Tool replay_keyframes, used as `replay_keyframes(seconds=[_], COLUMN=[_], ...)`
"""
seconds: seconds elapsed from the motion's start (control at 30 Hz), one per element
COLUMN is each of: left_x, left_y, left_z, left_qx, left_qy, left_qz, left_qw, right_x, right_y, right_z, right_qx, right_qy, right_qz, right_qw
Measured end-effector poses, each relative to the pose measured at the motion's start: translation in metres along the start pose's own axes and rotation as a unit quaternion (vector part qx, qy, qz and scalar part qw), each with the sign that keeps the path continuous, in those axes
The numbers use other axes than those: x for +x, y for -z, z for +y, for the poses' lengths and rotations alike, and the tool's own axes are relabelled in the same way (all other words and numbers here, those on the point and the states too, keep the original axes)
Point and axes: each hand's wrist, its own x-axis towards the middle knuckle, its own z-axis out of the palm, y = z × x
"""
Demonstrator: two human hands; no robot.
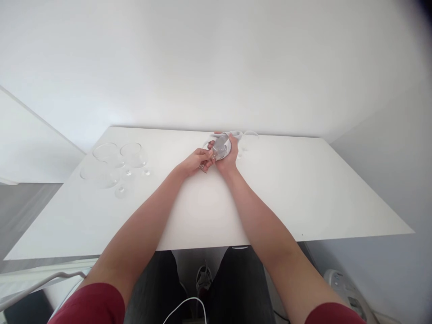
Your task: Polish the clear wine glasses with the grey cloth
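Observation:
Both hands meet near the back edge of the white table, around a clear glass (220,147). My right hand (229,157) wraps around its bowl from the right. My left hand (199,159) pinches it at the left end, where the stem or foot appears to be. Pale, cloth-like material (238,134) shows behind and around my right hand; its full shape is hidden. At the left of the table stand several clear stemmed glasses, among them a rear glass (133,156) and a front glass (101,175).
The white table (297,193) spans the view, its far edge along a white wall (216,63). Below the near edge are my legs and a white cable (189,299). A white appliance (344,288) stands on the floor at lower right.

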Motion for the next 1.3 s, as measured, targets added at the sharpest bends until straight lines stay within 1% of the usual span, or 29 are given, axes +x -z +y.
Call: replay_keyframes(seconds=[0.07,0.13,0.2,0.27,0.37,0.43,0.47,0.5,0.53,0.6,0.67,0.73,0.83,0.97,1.07,1.23,1.3], left_x=[0.002,0.004,0.007,0.009,0.010,0.009,0.008,0.007,0.005,0.000,-0.004,-0.006,-0.006,-0.005,-0.004,-0.001,0.000], left_y=[-0.001,-0.003,-0.004,-0.005,-0.004,-0.002,-0.001,0.000,0.000,0.002,0.003,0.003,0.003,0.002,0.001,0.002,0.004], left_z=[0.000,-0.001,-0.002,-0.003,-0.003,-0.001,0.000,0.002,0.004,0.006,0.007,0.006,0.004,0.003,0.004,0.004,0.003], left_qx=[-0.049,-0.095,-0.115,-0.107,-0.104,-0.127,-0.148,-0.174,-0.200,-0.228,-0.210,-0.183,-0.166,-0.154,-0.132,-0.142,-0.150], left_qy=[-0.010,-0.033,-0.053,-0.065,-0.086,-0.087,-0.076,-0.056,-0.026,0.046,0.102,0.117,0.105,0.060,0.043,0.020,0.025], left_qz=[0.027,0.062,0.088,0.103,0.137,0.149,0.141,0.119,0.086,0.003,-0.070,-0.101,-0.102,-0.068,-0.058,-0.039,-0.046], left_qw=[0.998,0.993,0.988,0.987,0.981,0.977,0.976,0.976,0.976,0.973,0.970,0.971,0.975,0.984,0.989,0.989,0.987], right_x=[0.001,0.001,0.000,0.001,0.004,0.006,0.006,0.006,0.005,0.001,-0.004,-0.008,-0.008,-0.002,0.002,0.000,-0.002], right_y=[-0.001,-0.003,-0.005,-0.005,-0.003,-0.001,-0.001,-0.001,0.000,0.001,0.002,0.004,0.007,0.007,0.004,-0.001,0.000], right_z=[0.002,0.007,0.013,0.020,0.027,0.027,0.025,0.021,0.017,0.007,-0.002,-0.007,-0.007,-0.004,-0.004,-0.007,-0.009], right_qx=[-0.013,-0.048,-0.081,-0.097,-0.101,-0.096,-0.088,-0.078,-0.064,-0.030,-0.004,-0.001,-0.024,-0.060,-0.080,-0.020,-0.003], right_qy=[-0.074,-0.115,-0.110,-0.084,-0.058,-0.054,-0.058,-0.064,-0.067,-0.054,-0.029,-0.014,-0.011,-0.013,-0.018,-0.017,-0.004], right_qz=[-0.043,-0.066,-0.063,-0.048,-0.043,-0.051,-0.060,-0.069,-0.078,-0.096,-0.110,-0.119,-0.112,-0.092,-0.094,-0.122,-0.128], right_qw=[0.996,0.990,0.989,0.991,0.992,0.993,0.993,0.993,0.993,0.993,0.994,0.993,0.993,0.994,0.992,0.992,0.992])
